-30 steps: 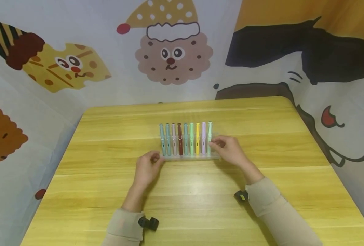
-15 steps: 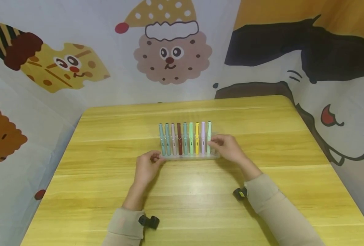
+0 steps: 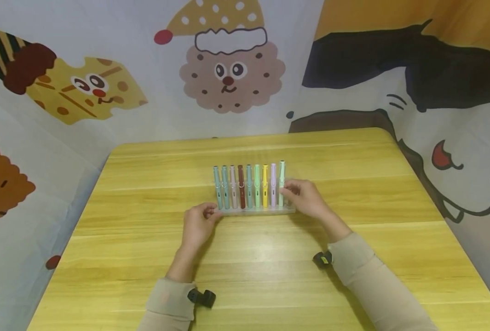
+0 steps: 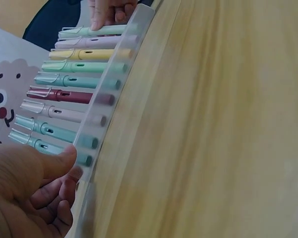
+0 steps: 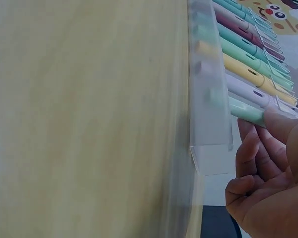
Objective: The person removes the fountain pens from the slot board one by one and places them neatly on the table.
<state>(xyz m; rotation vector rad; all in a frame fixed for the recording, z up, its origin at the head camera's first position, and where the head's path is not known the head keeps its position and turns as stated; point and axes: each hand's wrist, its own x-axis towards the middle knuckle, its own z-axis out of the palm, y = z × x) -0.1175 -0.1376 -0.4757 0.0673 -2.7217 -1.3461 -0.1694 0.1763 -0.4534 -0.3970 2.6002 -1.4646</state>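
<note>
Several capped pens stand side by side in a clear plastic pen stand (image 3: 253, 212) at the middle of the table. My right hand (image 3: 307, 196) pinches the pale mint pen (image 3: 282, 171) at the right end of the row between thumb and fingers. That pen's top sits slightly higher than its neighbours. Beside it are a lilac pen (image 3: 273, 184) and a yellow pen (image 3: 265, 186). At the stand's left end my left hand (image 3: 198, 224) holds the corner, its thumb (image 4: 59, 163) against the clear front lip and its other fingers curled below.
The wooden table (image 3: 253, 276) stretches out around the stand. Behind it hangs a white cloth (image 3: 153, 119) printed with cartoon figures. A small black wrist device (image 3: 202, 298) sits at the left sleeve, another device (image 3: 322, 259) at the right.
The mint pen in my right hand has risen a little, its top now above the row. My left hand has stayed at the stand's left end.
</note>
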